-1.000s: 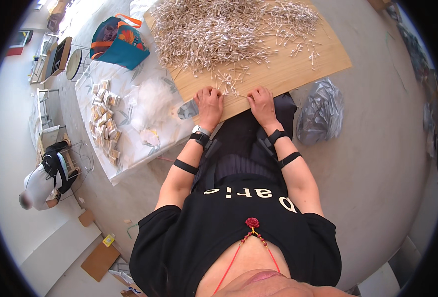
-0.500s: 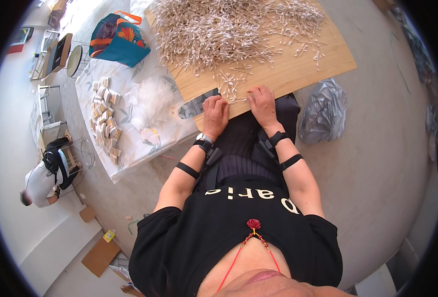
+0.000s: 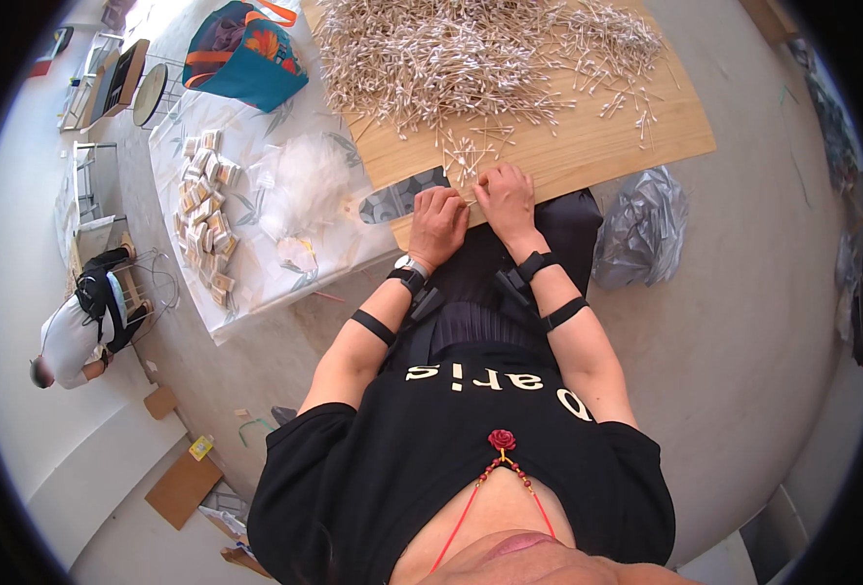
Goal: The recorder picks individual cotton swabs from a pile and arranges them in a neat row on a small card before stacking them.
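Both my hands are at the near edge of a wooden board (image 3: 588, 161). My left hand (image 3: 438, 228) has its fingers curled down beside the dark patterned cut-out (image 3: 402, 198) in the board. Close to its right, my right hand (image 3: 507, 203) is closed, fingertips bent toward the left hand. A pale sliver shows between the fingertips, too small to make out. Just beyond them lies a small loose group of cotton swabs (image 3: 464, 156). Farther back, a large heap of cotton swabs (image 3: 441, 68) covers much of the board.
On the covered table (image 3: 256, 302) at left are several small packs of swabs (image 3: 204, 214), a heap of clear plastic bags (image 3: 305, 185) and a teal tote bag (image 3: 246, 60). A grey plastic bag (image 3: 643, 229) sits right of my legs. A person (image 3: 85, 327) sits far left.
My hands have come closer together at the board's edge, with the right hand moving toward the left. The whole view has shifted slightly.
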A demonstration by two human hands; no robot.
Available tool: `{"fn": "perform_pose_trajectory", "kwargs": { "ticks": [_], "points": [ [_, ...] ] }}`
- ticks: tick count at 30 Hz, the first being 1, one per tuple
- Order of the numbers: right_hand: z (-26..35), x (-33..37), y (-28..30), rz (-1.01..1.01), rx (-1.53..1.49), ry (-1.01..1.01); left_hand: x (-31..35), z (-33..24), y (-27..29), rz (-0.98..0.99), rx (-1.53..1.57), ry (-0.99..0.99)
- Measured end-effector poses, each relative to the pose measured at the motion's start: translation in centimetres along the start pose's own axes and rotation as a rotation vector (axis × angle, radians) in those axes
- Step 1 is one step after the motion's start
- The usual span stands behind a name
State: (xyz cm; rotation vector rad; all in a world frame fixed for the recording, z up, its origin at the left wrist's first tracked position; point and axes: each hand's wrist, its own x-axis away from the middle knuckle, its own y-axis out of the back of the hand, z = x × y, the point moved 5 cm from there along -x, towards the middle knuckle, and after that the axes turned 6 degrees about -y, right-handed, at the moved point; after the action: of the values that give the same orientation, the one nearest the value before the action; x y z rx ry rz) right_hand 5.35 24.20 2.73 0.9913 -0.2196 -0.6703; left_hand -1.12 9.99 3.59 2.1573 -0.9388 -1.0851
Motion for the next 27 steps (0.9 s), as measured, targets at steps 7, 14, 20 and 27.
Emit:
{"fn": "perform_pose_trajectory", "kwargs": {
  "ticks": [7, 14, 20, 27],
  "points": [
    [-0.6, -0.6, 0.5, 0.014, 0.023, -0.047, -0.2, -0.2, 0.1, 0.003, -0.007, -0.001],
    [-1.1, -1.8, 3.4, 0.122, 0.094, 0.059, -0.1, 0.0, 0.1, -0.011, -0.013, -0.004],
    [-2.1, -2.7, 5.5, 0.359, 0.108, 0.112, -0.2, -0.2, 0.4, -0.012, -0.009, 0.005],
    [-3.5, -4.1, 4.4, 0.266, -0.363, -0.102, -0.2, -0.2, 0.4, -0.015, -0.013, 0.000]
  ]
}}
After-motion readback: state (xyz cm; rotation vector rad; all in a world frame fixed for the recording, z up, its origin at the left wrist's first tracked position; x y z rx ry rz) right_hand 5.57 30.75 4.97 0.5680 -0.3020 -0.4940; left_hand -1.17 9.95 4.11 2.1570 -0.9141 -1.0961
